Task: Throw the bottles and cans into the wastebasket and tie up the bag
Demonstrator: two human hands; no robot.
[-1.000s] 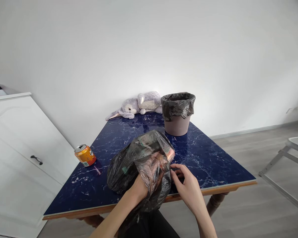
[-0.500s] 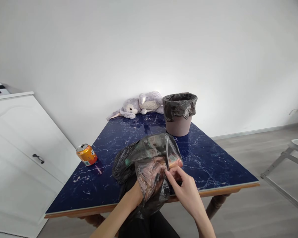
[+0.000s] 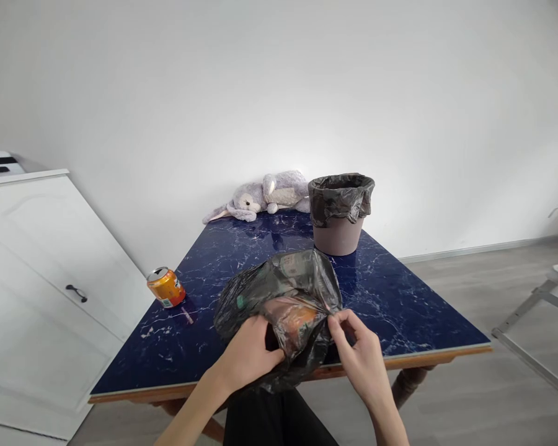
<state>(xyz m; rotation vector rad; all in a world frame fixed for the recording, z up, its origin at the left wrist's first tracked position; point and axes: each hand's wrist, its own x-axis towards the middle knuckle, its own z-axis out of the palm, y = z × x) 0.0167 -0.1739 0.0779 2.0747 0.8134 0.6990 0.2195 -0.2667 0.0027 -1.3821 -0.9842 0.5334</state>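
Observation:
A filled, half-transparent black plastic bag [image 3: 279, 297] lies at the near edge of the blue marbled table [image 3: 400, 303]. My left hand [image 3: 246, 356] grips the bag's loose plastic on its near left side, fingers curled into it. My right hand [image 3: 360, 356] pinches the bag's edge on the right, thumb and fingers closed on the film. Something orange shows through the plastic between my hands.
A grey bin lined with a black bag [image 3: 339, 210] stands at the table's far side, with a grey plush toy [image 3: 265, 195] beside it against the wall. An orange drink can [image 3: 166, 287] lies on the left edge. A white cabinet [image 3: 41, 279] stands left; a metal frame [image 3: 539, 303] right.
My left hand has come out from inside the bag and now grips it from outside. The bag has sunk lower and flatter on the table. My right hand stays at its right edge.

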